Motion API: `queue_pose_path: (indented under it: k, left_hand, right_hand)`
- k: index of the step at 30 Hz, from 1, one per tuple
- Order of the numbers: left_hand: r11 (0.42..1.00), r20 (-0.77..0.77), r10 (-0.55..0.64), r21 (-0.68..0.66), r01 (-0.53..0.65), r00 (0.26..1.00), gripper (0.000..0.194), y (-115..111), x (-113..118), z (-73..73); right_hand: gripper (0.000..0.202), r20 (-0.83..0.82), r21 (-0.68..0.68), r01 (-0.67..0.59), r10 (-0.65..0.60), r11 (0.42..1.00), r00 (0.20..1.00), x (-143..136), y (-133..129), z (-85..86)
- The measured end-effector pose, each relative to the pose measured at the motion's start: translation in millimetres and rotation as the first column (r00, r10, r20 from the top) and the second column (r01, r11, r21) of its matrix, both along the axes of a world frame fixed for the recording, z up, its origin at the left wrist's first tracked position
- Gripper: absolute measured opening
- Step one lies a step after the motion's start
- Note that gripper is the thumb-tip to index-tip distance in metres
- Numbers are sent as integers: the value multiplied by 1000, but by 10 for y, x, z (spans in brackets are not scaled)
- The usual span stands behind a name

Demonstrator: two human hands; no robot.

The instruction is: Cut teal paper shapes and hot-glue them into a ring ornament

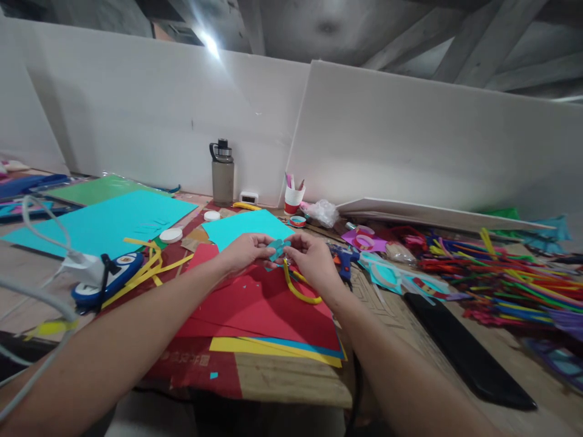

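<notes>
Both hands meet above a stack of red paper (pixel 255 303), pinching a small cut piece of turquoise paper (pixel 279 247) between them. My left hand (pixel 248 252) has its thumb and fingertips closed on the piece's left side. From the other side, my right hand (pixel 314 258) grips it with bent fingers. Just under the right fingers is a curved yellow loop (pixel 298 294) with a small shiny part near its top; it looks like a scissors handle, and I cannot tell whether the hand holds it. A turquoise sheet (pixel 246 226) lies behind the hands.
A blue glue gun (pixel 345 258) lies right of my right hand, with a black phone-like slab (pixel 469 349) nearer me. Pipe cleaners (pixel 505 273) heap at far right. Yellow strips (pixel 141 273) and a power strip (pixel 109 276) lie left. A bottle (pixel 223 176) and pen cup (pixel 294 199) stand behind.
</notes>
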State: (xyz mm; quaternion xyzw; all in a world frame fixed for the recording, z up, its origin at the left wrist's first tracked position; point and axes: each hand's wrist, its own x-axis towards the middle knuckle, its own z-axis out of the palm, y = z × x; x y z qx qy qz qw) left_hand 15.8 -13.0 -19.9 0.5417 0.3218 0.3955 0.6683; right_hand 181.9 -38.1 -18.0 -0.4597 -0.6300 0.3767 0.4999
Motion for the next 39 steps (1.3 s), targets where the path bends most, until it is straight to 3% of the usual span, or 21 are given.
queue_pose_path:
  k: [5,11,15,24,33,39]
  left_hand:
    - [997,30,-59,-49,61,998,19,-5,-3,0]
    - [985,101,-133,-99,143,986,14,-3,-15,-7]
    - [988,75,-72,-130,81,995,23,-19,-2,14]
    - [992,20,-39,-116,41,999,14,-39,21,13]
    - [992,44,-64,-110,69,997,18,-66,30,7]
    - [991,69,-53,-119,61,996,9,-95,58,47]
  right_hand:
    - [15,-28,-23,57,-57,998,998,1,-1,22]
    - [18,65,44,84,-86,996,994,40,20,6]
    - [20,89,55,78,-82,995,993,36,17,0]
    - [23,89,20,114,-115,993,989,-20,-42,56]
    - [28,192,113,153,-172,982,966,3,-31,3]
    - [26,270,181,196,-241,964,932,15,-37,18]
